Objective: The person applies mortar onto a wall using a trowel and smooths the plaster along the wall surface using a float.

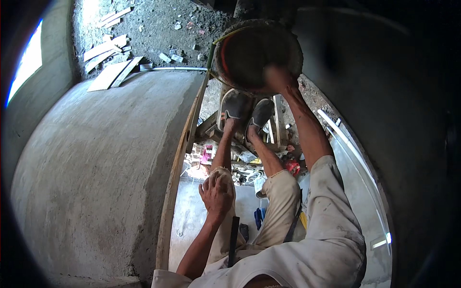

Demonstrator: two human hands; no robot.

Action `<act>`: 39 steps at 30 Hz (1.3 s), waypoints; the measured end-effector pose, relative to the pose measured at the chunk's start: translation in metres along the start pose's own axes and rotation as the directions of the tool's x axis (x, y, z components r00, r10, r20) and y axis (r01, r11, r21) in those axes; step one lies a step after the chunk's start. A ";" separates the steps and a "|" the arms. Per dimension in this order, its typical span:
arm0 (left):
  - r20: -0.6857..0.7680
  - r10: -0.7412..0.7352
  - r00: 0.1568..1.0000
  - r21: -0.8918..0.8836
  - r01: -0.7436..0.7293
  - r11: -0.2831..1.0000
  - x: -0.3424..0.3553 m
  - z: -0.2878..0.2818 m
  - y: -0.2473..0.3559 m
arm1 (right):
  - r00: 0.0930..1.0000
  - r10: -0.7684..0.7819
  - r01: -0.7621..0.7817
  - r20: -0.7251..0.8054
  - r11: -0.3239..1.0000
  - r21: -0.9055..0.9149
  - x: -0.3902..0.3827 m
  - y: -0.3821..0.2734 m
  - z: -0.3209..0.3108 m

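My left hand (pixel 216 193) lies on my left knee, its fingers slightly bent and apart, with nothing in it. My right arm reaches forward to a round, dark, mortar-crusted basin (pixel 249 55). Over the basin's near right part, my right hand (pixel 278 79) is smeared by motion, so its fingers and anything in them cannot be made out. What the basin contains is too dark to tell. Just below it, my two shoes (pixel 234 103) stand on wooden supports well above the floor.
To the left, a grey plastered wall (pixel 105 158) ends at an upright wooden board (pixel 180 153). Boards and rubble (pixel 103 53) lie on the ground at the far left. White pipes (pixel 355 149) run along the right. Tools and scraps lie on the floor (pixel 192 216) below.
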State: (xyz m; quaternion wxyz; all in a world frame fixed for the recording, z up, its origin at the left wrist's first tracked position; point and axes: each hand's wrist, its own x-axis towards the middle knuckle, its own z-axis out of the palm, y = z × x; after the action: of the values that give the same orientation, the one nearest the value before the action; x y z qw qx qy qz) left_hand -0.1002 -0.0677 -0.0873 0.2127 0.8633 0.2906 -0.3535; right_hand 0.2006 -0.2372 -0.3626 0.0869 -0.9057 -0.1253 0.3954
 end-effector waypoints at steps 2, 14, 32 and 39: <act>-0.015 0.011 1.000 0.008 -0.011 1.000 0.001 0.004 -0.002 | 0.997 -0.042 0.039 0.066 0.998 0.056 0.001 0.012 0.003; 0.064 0.031 0.997 0.010 -0.032 0.999 -0.001 0.003 -0.010 | 0.993 -0.011 0.058 -0.122 0.920 0.387 -0.111 0.028 -0.041; 0.560 0.274 0.782 -0.358 -0.071 0.931 -0.074 -0.116 -0.086 | 0.833 -0.039 0.109 -0.552 0.990 0.094 -0.479 -0.038 -0.410; 0.512 0.253 0.821 -0.297 -0.107 0.949 -0.072 -0.145 -0.099 | 0.850 -0.259 0.443 -0.459 0.821 0.359 -0.578 -0.088 -0.492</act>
State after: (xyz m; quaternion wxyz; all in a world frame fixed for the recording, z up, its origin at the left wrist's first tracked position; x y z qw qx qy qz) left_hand -0.1362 0.0634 0.0445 0.4283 0.7161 0.1778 -0.5217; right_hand 0.1704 -0.3533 0.3918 0.3910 -0.8802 -0.1780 0.2018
